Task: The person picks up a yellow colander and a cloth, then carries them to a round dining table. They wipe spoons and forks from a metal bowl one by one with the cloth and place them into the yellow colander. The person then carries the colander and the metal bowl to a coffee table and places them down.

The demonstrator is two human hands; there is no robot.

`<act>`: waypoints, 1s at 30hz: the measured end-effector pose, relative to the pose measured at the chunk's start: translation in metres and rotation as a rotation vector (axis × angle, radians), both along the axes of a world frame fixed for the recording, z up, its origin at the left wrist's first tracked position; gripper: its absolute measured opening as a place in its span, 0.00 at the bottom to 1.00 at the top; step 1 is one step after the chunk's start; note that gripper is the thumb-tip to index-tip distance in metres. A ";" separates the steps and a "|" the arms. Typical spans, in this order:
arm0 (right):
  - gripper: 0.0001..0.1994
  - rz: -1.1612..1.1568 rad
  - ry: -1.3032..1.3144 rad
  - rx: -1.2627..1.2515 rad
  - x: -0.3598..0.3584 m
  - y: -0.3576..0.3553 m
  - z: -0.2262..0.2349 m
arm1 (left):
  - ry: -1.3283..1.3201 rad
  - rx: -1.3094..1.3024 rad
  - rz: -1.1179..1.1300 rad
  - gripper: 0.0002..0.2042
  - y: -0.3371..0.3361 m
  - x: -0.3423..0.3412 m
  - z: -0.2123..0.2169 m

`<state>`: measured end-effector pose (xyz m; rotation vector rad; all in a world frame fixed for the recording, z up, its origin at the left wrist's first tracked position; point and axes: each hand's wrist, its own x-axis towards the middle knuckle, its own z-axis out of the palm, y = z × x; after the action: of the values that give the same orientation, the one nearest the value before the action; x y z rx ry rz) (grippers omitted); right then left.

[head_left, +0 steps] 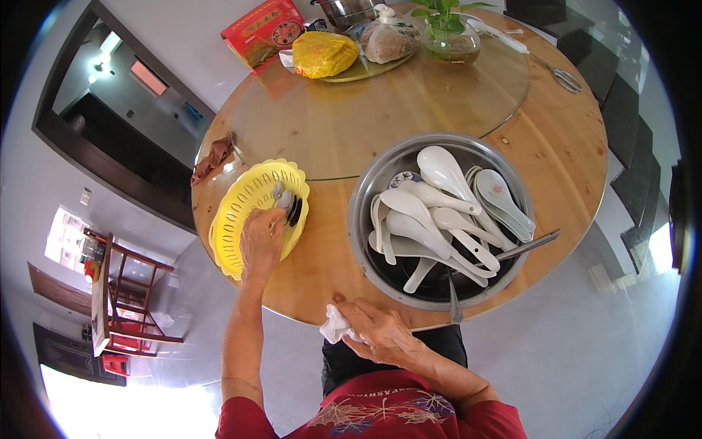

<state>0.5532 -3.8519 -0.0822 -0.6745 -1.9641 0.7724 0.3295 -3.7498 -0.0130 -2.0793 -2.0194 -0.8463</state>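
My left hand [262, 238] reaches into a yellow slotted plastic basket [240, 212] at the left of the round table. Its fingers are curled beside a few spoons [284, 196], which look metal, one dark; what the fingers hold is hidden. A crumpled white cloth [336, 324] is gripped in my right hand [379, 334], in front of the table's near edge. To the right of the basket stands a large steel basin [358, 241]. Several white ceramic spoons [442, 172] are piled in it, and two metal handles [455, 296] stick out over its rim.
A glass turntable [365, 124] covers the far part of the wooden table [333, 219]. On it are a yellow bag [325, 55], a tied clear bag [391, 40], a red box [263, 33] and a plant in a glass bowl [452, 47]. A brown cloth [212, 161] lies left; scissors [564, 77] lie far right.
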 end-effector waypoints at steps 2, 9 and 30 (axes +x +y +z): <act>0.26 0.000 -0.014 -0.004 0.000 -0.001 0.000 | 0.008 0.106 0.051 0.04 -0.006 0.017 0.011; 0.26 -0.021 0.024 0.034 -0.001 0.001 -0.002 | -0.001 0.010 -0.373 0.12 -0.015 0.101 0.027; 0.29 -0.073 0.109 -0.050 -0.003 -0.004 0.000 | -0.242 0.002 -0.143 0.09 -0.061 0.083 0.018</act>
<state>0.5499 -3.8557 -0.0818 -0.7148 -1.8173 0.7995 0.4128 -3.8112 0.0051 -2.2378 -1.9957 -1.1761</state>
